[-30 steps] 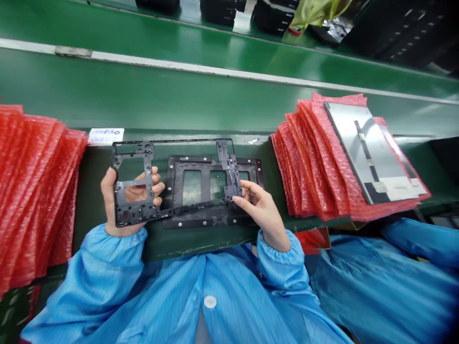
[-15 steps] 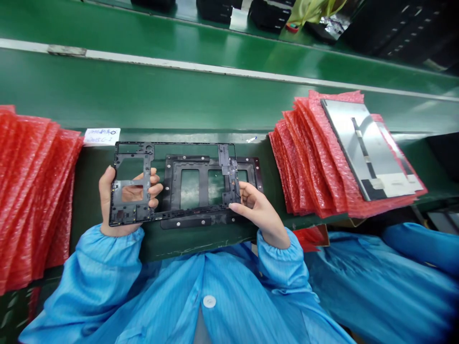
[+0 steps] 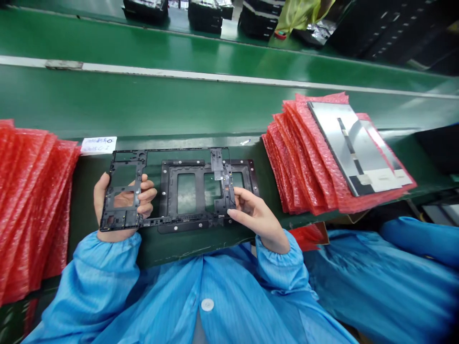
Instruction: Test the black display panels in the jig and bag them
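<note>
A thin black frame (image 3: pixel 124 217) with cut-out openings is held up in both hands. My left hand (image 3: pixel 145 196) is wrapped round its left end, thumb at the outer edge and fingers showing on the inner side. My right hand (image 3: pixel 251 210) pinches its right end near the lower corner between thumb and fingers. Behind and below the frame, a black fixture (image 3: pixel 199 191) with rectangular windows and small round silvery spots lies on the green bench; the held frame hides part of it.
Red bubble-wrap sleeves (image 3: pixel 32 200) stand at the left, more (image 3: pixel 287 167) at the right with a silvery panel (image 3: pixel 344 138) on top. A handwritten label (image 3: pixel 98 145) lies behind. Black stacks (image 3: pixel 204 16) sit on the shelf. Another person's blue sleeve (image 3: pixel 419 239) is at right.
Both hands have shifted the black frame slightly left, and it is tilted a little differently. The camera view has moved slightly, showing more of the shelf.
</note>
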